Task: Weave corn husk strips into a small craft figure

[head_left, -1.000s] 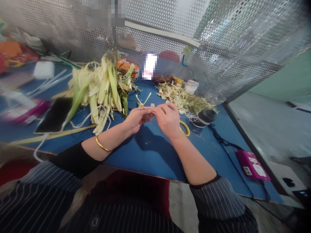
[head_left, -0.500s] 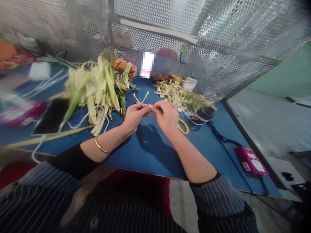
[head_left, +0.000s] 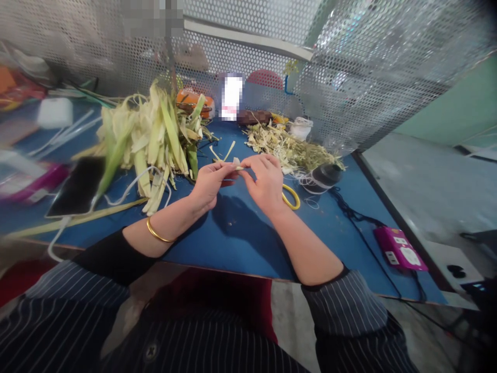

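Both hands meet above the middle of the blue table [head_left: 248, 243]. Between their fingertips is a small pale piece of what looks like corn husk [head_left: 236, 161]. My left hand [head_left: 209, 186] pinches it from the left, thumb against fingers. From the right, my right hand [head_left: 264, 181] pinches it too, with the fingers curled. Just beyond the hands lie two thin pale husk strips [head_left: 229, 151]. A pair of yellow handles or a ring [head_left: 292, 197] shows partly beside my right wrist; the rest is hidden behind the hand.
A heap of corn husks [head_left: 151, 134] lies at left, by a dark phone [head_left: 77, 186] with a white cable. Shredded husk scraps [head_left: 287, 145] and a dark spool with white thread [head_left: 325, 178] sit at right. A magenta power strip [head_left: 400, 249] is near the right edge.
The pale piece between my fingertips has turned and now sticks up more. Both hands keep their pinch, fingers slightly shifted. The whole view has moved a little.
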`<state>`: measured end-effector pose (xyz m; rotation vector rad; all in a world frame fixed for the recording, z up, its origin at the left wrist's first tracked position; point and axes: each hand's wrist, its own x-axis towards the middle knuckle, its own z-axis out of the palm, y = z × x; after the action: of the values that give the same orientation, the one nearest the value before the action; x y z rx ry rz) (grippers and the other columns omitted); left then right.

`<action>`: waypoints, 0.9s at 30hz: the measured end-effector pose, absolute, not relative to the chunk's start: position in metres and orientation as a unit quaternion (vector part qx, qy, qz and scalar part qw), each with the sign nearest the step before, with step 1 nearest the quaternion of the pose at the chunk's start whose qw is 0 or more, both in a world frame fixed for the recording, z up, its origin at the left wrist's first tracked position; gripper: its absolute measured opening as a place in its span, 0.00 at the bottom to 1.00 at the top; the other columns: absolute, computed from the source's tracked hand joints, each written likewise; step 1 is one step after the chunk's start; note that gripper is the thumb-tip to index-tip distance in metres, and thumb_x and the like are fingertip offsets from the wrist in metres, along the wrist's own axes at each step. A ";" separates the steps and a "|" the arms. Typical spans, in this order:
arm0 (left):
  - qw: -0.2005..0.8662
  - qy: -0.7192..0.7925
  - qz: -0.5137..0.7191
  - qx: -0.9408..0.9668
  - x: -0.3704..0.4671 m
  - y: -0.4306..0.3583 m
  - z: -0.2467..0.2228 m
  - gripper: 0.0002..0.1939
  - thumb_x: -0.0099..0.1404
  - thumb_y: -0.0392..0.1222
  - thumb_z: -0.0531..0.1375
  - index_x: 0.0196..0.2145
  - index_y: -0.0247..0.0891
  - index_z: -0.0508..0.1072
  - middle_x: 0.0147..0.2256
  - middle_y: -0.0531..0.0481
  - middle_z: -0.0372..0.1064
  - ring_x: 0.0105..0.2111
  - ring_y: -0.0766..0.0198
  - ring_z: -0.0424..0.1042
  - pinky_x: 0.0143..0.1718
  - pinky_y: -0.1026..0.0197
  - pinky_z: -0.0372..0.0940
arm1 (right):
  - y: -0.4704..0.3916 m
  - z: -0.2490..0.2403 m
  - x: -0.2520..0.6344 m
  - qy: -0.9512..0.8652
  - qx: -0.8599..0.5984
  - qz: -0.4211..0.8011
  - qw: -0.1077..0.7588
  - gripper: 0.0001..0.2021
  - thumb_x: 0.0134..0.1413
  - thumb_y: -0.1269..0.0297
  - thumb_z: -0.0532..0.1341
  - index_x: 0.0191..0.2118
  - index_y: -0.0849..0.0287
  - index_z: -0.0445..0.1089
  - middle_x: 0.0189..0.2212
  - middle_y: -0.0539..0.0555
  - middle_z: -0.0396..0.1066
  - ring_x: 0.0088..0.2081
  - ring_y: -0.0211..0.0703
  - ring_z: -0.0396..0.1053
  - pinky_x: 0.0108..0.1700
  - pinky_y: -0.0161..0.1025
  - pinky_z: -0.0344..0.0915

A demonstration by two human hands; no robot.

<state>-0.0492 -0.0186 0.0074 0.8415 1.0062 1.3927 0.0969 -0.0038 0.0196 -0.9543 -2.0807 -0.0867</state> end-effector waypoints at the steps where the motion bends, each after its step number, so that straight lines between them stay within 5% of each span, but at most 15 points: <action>1: 0.588 0.426 0.590 0.355 -0.049 -0.019 0.007 0.09 0.52 0.43 0.67 0.27 0.35 0.76 0.27 0.50 0.73 0.29 0.68 0.71 0.31 0.66 0.64 | -0.004 0.020 0.097 -0.831 -0.375 -0.045 0.407 0.04 0.60 0.66 0.55 0.35 0.53 0.67 0.35 0.51 0.74 0.40 0.43 0.69 0.54 0.45 0.56; 8: 0.590 0.406 0.597 0.363 -0.051 -0.019 0.008 0.06 0.51 0.39 0.67 0.27 0.36 0.75 0.29 0.50 0.74 0.29 0.69 0.71 0.33 0.65 0.65 | -0.005 0.019 0.097 -0.833 -0.385 -0.044 0.395 0.07 0.62 0.64 0.54 0.34 0.53 0.68 0.34 0.51 0.74 0.38 0.42 0.69 0.57 0.46 0.52; 15: 0.527 0.406 0.620 0.417 -0.049 -0.021 0.011 0.07 0.52 0.40 0.66 0.29 0.35 0.77 0.27 0.50 0.73 0.29 0.67 0.71 0.37 0.62 0.67 | -0.003 0.019 0.096 -0.790 -0.415 0.040 0.450 0.05 0.59 0.64 0.58 0.31 0.54 0.68 0.31 0.49 0.74 0.36 0.42 0.70 0.51 0.45 0.59; 21: 0.456 0.409 0.622 0.487 -0.049 -0.021 0.010 0.07 0.53 0.39 0.66 0.30 0.35 0.78 0.29 0.50 0.74 0.30 0.68 0.71 0.37 0.62 0.66 | 0.003 0.017 0.097 -0.747 -0.423 0.175 0.482 0.09 0.55 0.66 0.62 0.43 0.55 0.69 0.31 0.49 0.74 0.33 0.39 0.71 0.41 0.40 0.67; 27: 0.487 0.429 0.602 0.465 -0.048 -0.022 0.011 0.06 0.55 0.38 0.65 0.29 0.33 0.78 0.25 0.50 0.74 0.27 0.67 0.71 0.36 0.60 0.67 | 0.001 0.019 0.096 -0.762 -0.374 0.173 0.500 0.05 0.55 0.71 0.61 0.33 0.60 0.75 0.32 0.53 0.73 0.35 0.38 0.70 0.41 0.36 0.66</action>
<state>-0.0481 -0.0216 0.0114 1.1307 1.0440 1.4637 0.0957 0.0013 0.0187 -0.9035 -1.8418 0.4179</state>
